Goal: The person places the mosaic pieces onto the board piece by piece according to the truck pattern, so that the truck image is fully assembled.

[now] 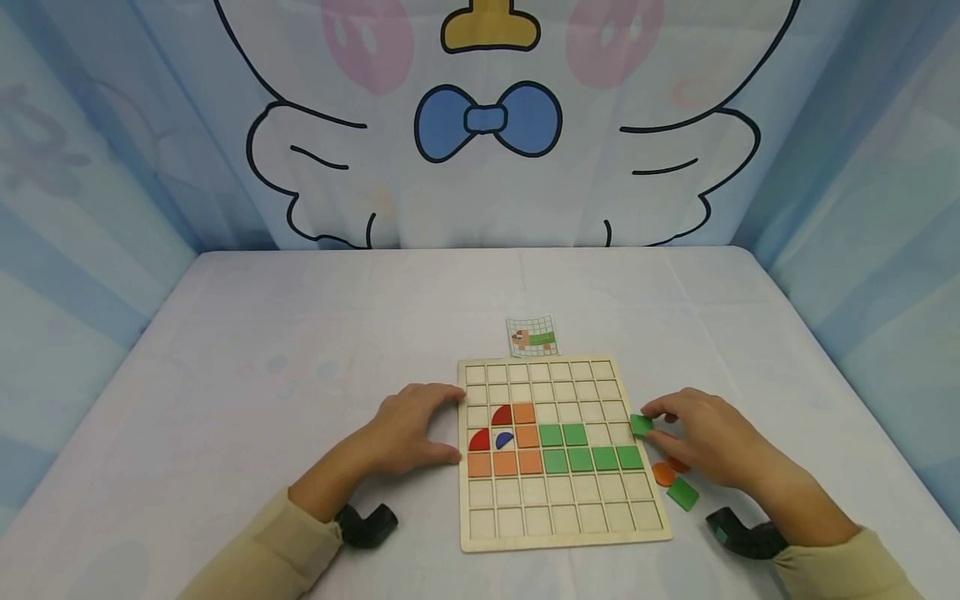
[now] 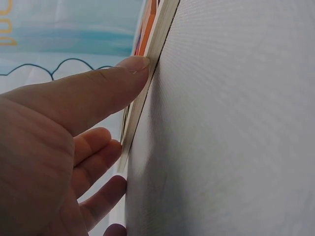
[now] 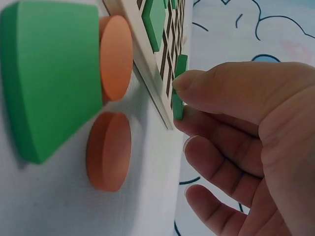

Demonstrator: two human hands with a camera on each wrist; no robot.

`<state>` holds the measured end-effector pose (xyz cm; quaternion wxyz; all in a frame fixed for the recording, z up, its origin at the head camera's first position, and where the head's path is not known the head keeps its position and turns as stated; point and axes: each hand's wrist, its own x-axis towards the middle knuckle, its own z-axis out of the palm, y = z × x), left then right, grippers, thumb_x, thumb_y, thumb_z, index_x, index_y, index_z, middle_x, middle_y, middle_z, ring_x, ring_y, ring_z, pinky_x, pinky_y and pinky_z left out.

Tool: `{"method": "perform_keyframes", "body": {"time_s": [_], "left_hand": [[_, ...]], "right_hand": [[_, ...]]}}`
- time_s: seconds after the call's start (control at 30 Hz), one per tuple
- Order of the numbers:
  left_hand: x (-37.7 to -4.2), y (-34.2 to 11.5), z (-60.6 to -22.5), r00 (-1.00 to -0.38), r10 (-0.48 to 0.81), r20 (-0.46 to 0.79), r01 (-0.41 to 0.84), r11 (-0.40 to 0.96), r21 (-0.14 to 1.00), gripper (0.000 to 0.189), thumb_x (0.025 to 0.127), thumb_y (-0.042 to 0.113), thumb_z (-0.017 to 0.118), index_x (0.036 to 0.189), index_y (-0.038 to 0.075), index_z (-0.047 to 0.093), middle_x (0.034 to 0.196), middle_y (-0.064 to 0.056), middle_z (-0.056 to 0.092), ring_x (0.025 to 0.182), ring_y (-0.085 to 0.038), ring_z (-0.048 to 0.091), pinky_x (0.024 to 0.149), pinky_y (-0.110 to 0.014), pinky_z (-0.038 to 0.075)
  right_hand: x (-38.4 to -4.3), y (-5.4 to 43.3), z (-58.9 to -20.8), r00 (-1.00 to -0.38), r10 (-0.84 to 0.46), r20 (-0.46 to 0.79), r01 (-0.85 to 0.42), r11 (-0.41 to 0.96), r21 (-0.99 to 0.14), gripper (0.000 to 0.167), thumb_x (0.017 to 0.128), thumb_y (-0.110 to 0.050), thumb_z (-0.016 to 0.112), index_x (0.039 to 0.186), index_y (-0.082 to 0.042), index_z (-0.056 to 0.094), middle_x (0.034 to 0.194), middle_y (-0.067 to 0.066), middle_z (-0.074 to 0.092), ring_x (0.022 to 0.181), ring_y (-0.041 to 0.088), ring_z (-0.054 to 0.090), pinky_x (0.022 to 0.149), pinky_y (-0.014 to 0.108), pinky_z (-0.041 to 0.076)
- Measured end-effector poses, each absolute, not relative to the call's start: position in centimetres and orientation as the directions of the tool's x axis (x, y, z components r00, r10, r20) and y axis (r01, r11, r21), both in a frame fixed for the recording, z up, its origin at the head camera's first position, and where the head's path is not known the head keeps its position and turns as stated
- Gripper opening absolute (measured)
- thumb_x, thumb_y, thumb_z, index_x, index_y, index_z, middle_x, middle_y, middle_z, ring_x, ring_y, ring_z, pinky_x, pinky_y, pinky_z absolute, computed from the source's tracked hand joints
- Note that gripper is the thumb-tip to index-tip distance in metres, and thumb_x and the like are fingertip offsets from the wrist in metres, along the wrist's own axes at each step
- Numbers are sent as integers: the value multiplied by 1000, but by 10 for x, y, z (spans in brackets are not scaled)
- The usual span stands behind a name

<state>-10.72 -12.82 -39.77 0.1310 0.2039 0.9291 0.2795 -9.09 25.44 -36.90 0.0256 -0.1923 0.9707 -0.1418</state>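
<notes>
A wooden grid board (image 1: 510, 523) lies on the table, bearing orange and green squares, red quarter-round pieces and a tile with a blue half-round. My left hand (image 1: 405, 429) rests at its left side, thumb tip (image 2: 134, 64) against the board's edge and fingers spread loosely. Between thumb and forefinger, my right hand (image 1: 708, 437) pinches a green square tile (image 1: 641, 425) over the board's right edge; its other fingers curl free. Below that hand lie a loose green square (image 1: 683, 494) and two orange round pieces (image 1: 663, 474), one partly hidden by the hand.
Behind the board lies a small picture card (image 1: 532, 337) with a gridded coloured figure. Black wrist devices (image 1: 367, 527) sit by both forearms. A patterned curtain (image 1: 487, 192) hangs behind the white-covered table (image 1: 337, 317).
</notes>
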Motion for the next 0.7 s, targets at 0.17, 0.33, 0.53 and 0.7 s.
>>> {"method": "perform_keyframes", "body": {"time_s": [0.17, 0.33, 0.53, 0.7], "left_hand": [[-107, -128, -398, -882, 454, -126, 307, 757, 576, 72, 79, 28, 86, 141, 10, 54, 143, -5, 53, 135, -30, 42, 108, -56, 30], [-107, -129, -398, -883, 453, -124, 306, 755, 580, 72, 79, 29, 86, 140, 10, 55, 143, -5, 53, 135, -30, 42, 108, -56, 31], [-107, -129, -398, -884, 449, -128, 302, 759, 577, 72, 79, 29, 86, 141, 10, 54, 143, -5, 53, 135, -30, 42, 108, -57, 31], [-107, -129, -398, -884, 451, -125, 306, 758, 576, 72, 79, 29, 86, 141, 10, 54, 143, -6, 53, 135, -30, 42, 108, -56, 31]], "right_hand": [[-91, 251, -369, -916, -402, 6, -386, 875, -294, 26, 85, -18, 80, 108, -7, 73, 100, 1, 68, 89, 22, 62, 77, 45, 52], [-90, 245, -369, -912, -409, -19, -384, 871, -307, 27, 86, -19, 79, 109, -7, 72, 102, 2, 68, 91, 22, 62, 80, 46, 52], [-91, 240, -370, -901, -434, -14, -409, 860, -305, 25, 87, -19, 77, 109, -7, 72, 103, 0, 68, 91, 21, 62, 81, 45, 52], [-90, 235, -370, -896, -443, -9, -421, 857, -299, 24, 87, -19, 78, 108, -9, 73, 103, 1, 68, 92, 20, 62, 81, 45, 52]]}}
